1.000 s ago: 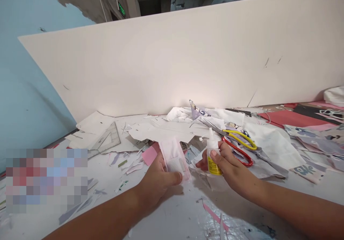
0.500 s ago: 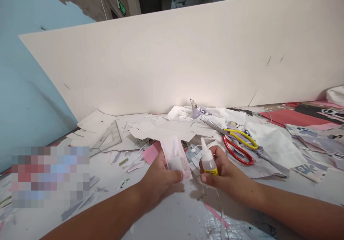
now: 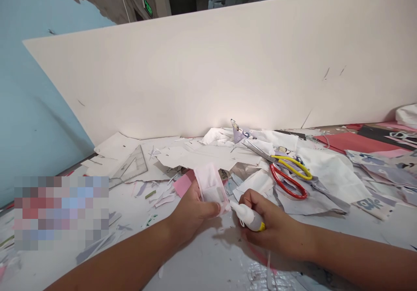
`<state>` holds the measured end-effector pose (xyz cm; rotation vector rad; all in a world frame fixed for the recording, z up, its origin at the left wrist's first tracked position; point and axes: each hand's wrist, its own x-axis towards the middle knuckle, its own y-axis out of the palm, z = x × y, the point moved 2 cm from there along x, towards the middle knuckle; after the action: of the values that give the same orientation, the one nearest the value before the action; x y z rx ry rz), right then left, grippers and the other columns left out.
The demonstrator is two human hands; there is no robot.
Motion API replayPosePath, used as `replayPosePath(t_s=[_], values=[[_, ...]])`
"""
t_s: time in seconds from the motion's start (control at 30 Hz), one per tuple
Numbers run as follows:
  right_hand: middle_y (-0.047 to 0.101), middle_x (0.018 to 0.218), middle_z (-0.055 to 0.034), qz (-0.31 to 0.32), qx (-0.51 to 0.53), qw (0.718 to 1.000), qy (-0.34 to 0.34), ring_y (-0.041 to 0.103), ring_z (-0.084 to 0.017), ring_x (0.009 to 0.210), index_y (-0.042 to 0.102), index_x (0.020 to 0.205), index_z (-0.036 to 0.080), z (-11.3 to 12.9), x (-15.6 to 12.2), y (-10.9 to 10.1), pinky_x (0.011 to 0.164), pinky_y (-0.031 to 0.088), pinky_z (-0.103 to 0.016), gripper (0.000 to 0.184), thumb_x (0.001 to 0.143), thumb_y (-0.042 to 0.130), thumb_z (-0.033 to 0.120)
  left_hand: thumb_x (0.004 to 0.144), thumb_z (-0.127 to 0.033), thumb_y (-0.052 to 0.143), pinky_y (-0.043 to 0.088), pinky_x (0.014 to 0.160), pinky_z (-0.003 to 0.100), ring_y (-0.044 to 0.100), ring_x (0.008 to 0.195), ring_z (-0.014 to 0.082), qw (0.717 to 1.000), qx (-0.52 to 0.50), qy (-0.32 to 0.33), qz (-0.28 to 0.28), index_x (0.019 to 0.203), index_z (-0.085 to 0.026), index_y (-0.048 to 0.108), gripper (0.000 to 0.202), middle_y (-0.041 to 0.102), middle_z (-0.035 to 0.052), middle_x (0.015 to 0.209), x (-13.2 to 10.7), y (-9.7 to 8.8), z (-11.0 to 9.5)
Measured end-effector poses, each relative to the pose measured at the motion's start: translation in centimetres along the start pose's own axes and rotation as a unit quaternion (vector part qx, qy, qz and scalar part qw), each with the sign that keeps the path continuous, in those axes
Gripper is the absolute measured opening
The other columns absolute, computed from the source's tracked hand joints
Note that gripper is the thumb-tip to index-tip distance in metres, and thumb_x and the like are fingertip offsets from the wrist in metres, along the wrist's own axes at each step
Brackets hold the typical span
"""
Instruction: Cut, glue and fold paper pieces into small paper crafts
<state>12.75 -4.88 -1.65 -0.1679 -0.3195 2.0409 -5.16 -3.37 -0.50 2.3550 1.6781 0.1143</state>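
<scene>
Head view: left hand (image 3: pixel 192 213) pinches pink-edged paper (image 3: pixel 211 186) between thumb and fingers, while right hand (image 3: pixel 276 226) curls closed around glue bottle (image 3: pixel 249 217), tilting its nozzle toward the paper.

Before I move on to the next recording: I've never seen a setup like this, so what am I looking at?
There's no machine here. These are a person's two bare hands, seen from a camera worn on their head and looking forward and down. The left hand holds a white-and-pink paper piece. The right hand holds a small glue bottle, its nozzle pointing toward the paper. On the table around them lie paper scraps, red-and-yellow scissors and a clear set square. The patch at lower left is pixelated.
</scene>
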Motion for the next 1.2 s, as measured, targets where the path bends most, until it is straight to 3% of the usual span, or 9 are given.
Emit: replayPosePath(t_s=[0.2,0.43,0.57,0.63,0.73,0.8,0.9,1.07,1.2], values=[[0.056,0.074,0.0013,0.073,0.066,0.995,0.004,0.05,-0.016,0.071,0.053,0.075,0.022,0.8,-0.2,-0.7,0.064,0.039,-0.03,0.007,0.07,0.055,0.025,0.061,-0.005,0.058,0.046,0.06,0.031,0.057,0.063,0.0153,1.0,0.003,0.006,0.024,0.084,-0.014,0.056,0.024,0.06,0.0027,0.071,0.1,0.1,-0.2],[0.059,0.067,-0.0021,0.118,0.123,0.984,0.057,0.054,-0.019,0.066,0.057,0.067,0.021,0.8,-0.2,-1.2,0.065,0.042,-0.033,0.025,0.074,0.048,0.043,0.057,-0.004,0.058,0.045,0.058,0.028,0.055,0.061,0.0135,1.0,0.007,0.008,-0.011,0.091,-0.016,0.054,0.036,0.057,-0.0013,0.065,0.3,-0.2,0.0],[0.061,0.063,-0.0039,0.181,0.25,0.948,0.073,0.058,-0.021,0.066,0.058,0.065,0.019,1.9,-0.6,-1.1,0.078,0.041,-0.037,0.035,0.079,0.037,0.043,0.059,-0.004,0.056,0.045,0.061,0.029,0.056,0.065,0.0153,1.0,0.01,0.005,0.015,0.098,-0.016,0.053,0.04,0.059,0.0012,0.071,0.3,-0.2,0.1],[0.062,0.067,-0.0055,0.189,0.295,0.934,0.074,0.06,-0.022,0.074,0.06,0.067,0.017,2.1,-0.5,-1.0,0.083,0.039,-0.037,0.025,0.073,0.047,0.038,0.059,-0.002,0.053,0.045,0.061,0.03,0.057,0.065,0.0159,0.999,0.003,-0.002,0.031,0.1,-0.016,0.053,0.044,0.06,0.0019,0.072,0.2,0.0,0.1],[0.063,0.072,-0.004,0.097,0.285,0.951,0.077,0.059,-0.019,0.073,0.057,0.07,0.017,1.6,0.0,-0.7,0.074,0.042,-0.033,0.011,0.06,0.06,0.022,0.055,0.001,0.05,0.046,0.064,0.032,0.059,0.067,0.0171,0.997,-0.03,-0.015,0.065,0.098,-0.016,0.054,0.046,0.061,0.0025,0.073,-0.2,0.7,-0.1],[0.06,0.064,0.0005,0.031,0.241,0.967,0.08,0.056,-0.015,0.061,0.052,0.075,0.018,1.3,0.2,-0.5,0.062,0.041,-0.028,0.016,0.063,0.062,0.02,0.053,0.002,0.049,0.046,0.068,0.035,0.06,0.072,0.0193,0.994,-0.057,-0.022,0.093,0.099,-0.016,0.053,0.049,0.063,0.0042,0.078,-0.4,1.2,-0.3],[0.051,0.056,0.0081,-0.005,0.182,0.981,0.07,0.046,-0.01,0.048,0.044,0.087,0.021,1.3,0.1,-0.4,0.05,0.036,-0.024,0.024,0.071,0.061,0.025,0.053,0.002,0.047,0.046,0.072,0.037,0.061,0.078,0.0213,0.993,-0.067,-0.024,0.097,0.104,-0.018,0.053,0.055,0.063,0.0057,0.086,-0.4,1.5,-0.3],[0.051,0.076,0.007,-0.049,0.172,0.984,0.015,0.049,-0.012,0.064,0.031,0.086,0.027,2.2,-0.1,-1.8,0.056,0.039,-0.023,0.033,0.069,0.056,0.014,0.054,0.0,0.048,0.046,0.069,0.034,0.06,0.078,0.0203,0.999,-0.028,-0.032,0.017,0.103,-0.017,0.053,0.052,0.062,0.0046,0.085,0.2,0.1,0.5],[0.05,0.094,0.0011,-0.085,0.027,0.995,-0.054,0.051,-0.015,0.082,0.047,0.092,0.028,3.0,-0.1,-2.9,0.065,0.044,-0.027,0.016,0.079,0.055,0.022,0.053,0.001,0.046,0.045,0.066,0.031,0.057,0.074,0.0171,0.999,-0.033,-0.022,0.018,0.097,-0.016,0.055,0.048,0.061,0.0035,0.081,0.4,-0.3,0.8]])
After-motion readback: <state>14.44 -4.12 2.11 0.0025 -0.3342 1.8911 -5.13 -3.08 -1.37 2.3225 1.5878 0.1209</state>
